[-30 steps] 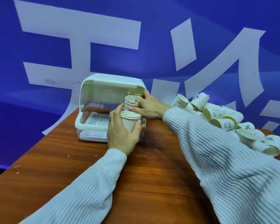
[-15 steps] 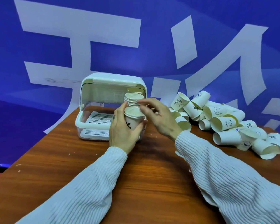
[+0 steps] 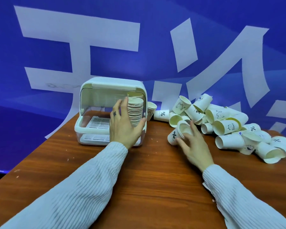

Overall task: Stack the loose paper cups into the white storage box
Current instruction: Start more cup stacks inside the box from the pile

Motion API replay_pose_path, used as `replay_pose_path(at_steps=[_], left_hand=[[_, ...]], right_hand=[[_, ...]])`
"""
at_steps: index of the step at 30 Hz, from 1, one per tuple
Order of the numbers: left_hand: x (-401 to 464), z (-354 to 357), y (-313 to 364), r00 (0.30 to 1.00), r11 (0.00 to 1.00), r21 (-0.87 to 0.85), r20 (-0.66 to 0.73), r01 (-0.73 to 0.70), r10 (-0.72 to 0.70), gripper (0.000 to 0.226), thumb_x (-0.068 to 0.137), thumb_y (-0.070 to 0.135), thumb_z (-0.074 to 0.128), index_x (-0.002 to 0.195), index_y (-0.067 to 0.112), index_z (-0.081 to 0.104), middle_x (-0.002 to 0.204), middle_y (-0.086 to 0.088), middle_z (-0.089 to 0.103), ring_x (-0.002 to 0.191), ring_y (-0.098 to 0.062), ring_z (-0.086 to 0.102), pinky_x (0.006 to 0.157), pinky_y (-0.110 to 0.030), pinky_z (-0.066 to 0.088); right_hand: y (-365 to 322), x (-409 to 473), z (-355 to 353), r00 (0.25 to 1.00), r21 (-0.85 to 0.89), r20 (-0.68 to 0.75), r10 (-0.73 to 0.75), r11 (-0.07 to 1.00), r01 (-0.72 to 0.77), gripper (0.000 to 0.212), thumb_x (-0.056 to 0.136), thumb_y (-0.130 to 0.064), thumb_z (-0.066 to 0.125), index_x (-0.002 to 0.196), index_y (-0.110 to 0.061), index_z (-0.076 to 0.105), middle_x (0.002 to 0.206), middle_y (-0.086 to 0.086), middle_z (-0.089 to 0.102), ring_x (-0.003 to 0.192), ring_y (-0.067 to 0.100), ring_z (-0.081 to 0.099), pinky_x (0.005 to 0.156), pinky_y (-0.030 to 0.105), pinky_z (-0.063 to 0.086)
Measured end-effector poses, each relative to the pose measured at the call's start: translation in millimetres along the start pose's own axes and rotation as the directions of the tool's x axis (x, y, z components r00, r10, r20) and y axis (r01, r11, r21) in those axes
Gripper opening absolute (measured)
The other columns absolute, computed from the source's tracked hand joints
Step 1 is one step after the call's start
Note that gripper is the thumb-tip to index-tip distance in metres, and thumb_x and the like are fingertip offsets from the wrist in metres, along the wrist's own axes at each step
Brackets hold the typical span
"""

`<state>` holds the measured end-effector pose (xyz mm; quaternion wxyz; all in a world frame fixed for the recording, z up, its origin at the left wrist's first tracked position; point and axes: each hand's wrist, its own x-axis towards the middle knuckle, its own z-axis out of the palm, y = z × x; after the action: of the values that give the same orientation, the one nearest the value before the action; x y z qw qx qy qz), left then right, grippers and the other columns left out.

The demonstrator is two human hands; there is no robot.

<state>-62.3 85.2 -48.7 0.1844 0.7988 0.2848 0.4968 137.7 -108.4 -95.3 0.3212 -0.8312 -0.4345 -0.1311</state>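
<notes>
A: What changed since a moment ago?

B: The right hand (image 3: 194, 145) has left the box and gone to the pile of loose cups (image 3: 221, 119). Now its fingers curl round one cup (image 3: 180, 132) lying on its side, at the near edge of the pile.

A: And the other hand?

B: The left hand (image 3: 122, 126) was gripping one cup before. Now it is spread wide, fingers straight, cupped round the tall stack (image 3: 135, 111) inside the white storage box (image 3: 89, 123).

A: What do things look like?

B: The cups are thin paper with little drawings. The box is smooth plastic with a slatted tray. The table (image 3: 139, 187) is shiny brown wood. The sleeves (image 3: 82, 187) are ribbed and white.
</notes>
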Motion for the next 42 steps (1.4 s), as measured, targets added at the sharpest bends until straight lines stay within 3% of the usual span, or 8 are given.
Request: replay_pose_path(at_steps=[4, 8, 13, 16, 24, 36, 40, 42], left_hand=[[27, 4, 1, 0.977, 0.986, 0.111, 0.161, 0.125, -0.142, 0.116, 0.080, 0.063, 0.074, 0.160, 0.030, -0.003, 0.162, -0.010, 0.023, 0.140, -0.034, 0.042, 0.105, -0.050, 0.044], [42, 8, 2, 0.950, 0.975, 0.164, 0.246, 0.152, -0.190, 0.126, 0.079, 0.055, 0.080, 0.158, 0.032, -0.016, 0.153, -0.014, 0.043, 0.131, -0.037, 0.053, 0.097, -0.052, 0.048], [50, 8, -2, 0.938, 0.966, 0.138, 0.244, 0.219, -0.248, 0.122, 0.076, 0.049, 0.085, 0.160, 0.026, 0.000, 0.154, -0.011, 0.046, 0.135, -0.037, 0.049, 0.105, -0.052, 0.043], [53, 6, -11, 0.946, 0.956, 0.162, 0.179, 0.244, -0.271, 0.110, 0.078, 0.050, 0.081, 0.157, 0.024, 0.009, 0.151, -0.011, 0.047, 0.131, -0.038, 0.052, 0.101, -0.056, 0.044], [96, -9, -54, 0.894, 0.894, 0.181, 0.112, 0.410, -0.433, 0.093, 0.078, 0.032, 0.086, 0.144, 0.014, 0.022, 0.140, -0.020, 0.048, 0.125, -0.045, 0.054, 0.100, -0.055, 0.044], [120, 15, -62, 0.805, 0.870, 0.058, 0.353, 0.490, -0.477, 0.112, 0.084, 0.029, 0.082, 0.157, 0.000, 0.002, 0.155, -0.027, 0.034, 0.139, -0.038, 0.041, 0.113, -0.041, 0.037], [105, 9, -49, 0.802, 0.878, 0.096, 0.371, 0.468, -0.468, 0.142, 0.073, 0.049, 0.088, 0.158, 0.018, -0.022, 0.166, -0.027, -0.005, 0.154, -0.039, 0.012, 0.122, -0.050, 0.020], [100, 16, -43, 0.804, 0.870, 0.104, 0.342, 0.483, -0.487, 0.145, 0.071, 0.051, 0.089, 0.157, 0.023, -0.025, 0.166, -0.026, -0.008, 0.154, -0.042, 0.012, 0.121, -0.053, 0.021]], right_hand=[[10, 2, 5, 0.984, -0.125, -0.175, -0.009, 0.992, -0.013, 0.047, 0.089, -0.020, 0.070, 0.134, -0.019, 0.056, 0.164, 0.015, 0.028, 0.151, 0.037, 0.030, 0.118, 0.051, 0.036], [5, -2, 4, 0.939, -0.087, -0.345, 0.001, 0.996, -0.033, 0.050, 0.080, -0.011, 0.075, 0.127, -0.012, 0.058, 0.153, 0.012, 0.040, 0.142, 0.037, 0.041, 0.113, 0.050, 0.040], [-13, -7, 5, 0.919, -0.098, -0.334, -0.211, 0.977, 0.189, 0.041, 0.083, -0.011, 0.071, 0.123, -0.012, 0.063, 0.144, 0.012, 0.051, 0.135, 0.033, 0.046, 0.108, 0.052, 0.044], [-47, -2, 8, 0.886, -0.056, -0.316, -0.340, 0.939, 0.340, 0.040, 0.086, -0.018, 0.066, 0.125, -0.015, 0.065, 0.138, 0.005, 0.056, 0.123, 0.025, 0.054, 0.105, 0.039, 0.043], [-98, -1, 61, 0.924, 0.099, -0.177, -0.338, 0.928, 0.358, 0.039, 0.087, -0.020, 0.065, 0.126, -0.020, 0.064, 0.133, -0.002, 0.058, 0.123, 0.017, 0.054, 0.104, 0.037, 0.046], [-71, 9, 63, 0.983, 0.095, -0.124, -0.135, 0.985, 0.147, 0.033, 0.087, -0.023, 0.064, 0.119, -0.027, 0.064, 0.129, -0.007, 0.057, 0.125, 0.015, 0.050, 0.107, 0.037, 0.043], [-66, 13, 57, 0.978, 0.050, -0.201, -0.055, 0.997, 0.066, 0.031, 0.087, -0.025, 0.063, 0.118, -0.027, 0.064, 0.131, -0.006, 0.057, 0.130, 0.017, 0.047, 0.111, 0.041, 0.038], [-60, 14, 53, 0.974, 0.004, -0.225, -0.007, 1.000, 0.008, 0.030, 0.087, -0.027, 0.062, 0.117, -0.028, 0.064, 0.134, -0.004, 0.056, 0.136, 0.021, 0.044, 0.115, 0.043, 0.033]])
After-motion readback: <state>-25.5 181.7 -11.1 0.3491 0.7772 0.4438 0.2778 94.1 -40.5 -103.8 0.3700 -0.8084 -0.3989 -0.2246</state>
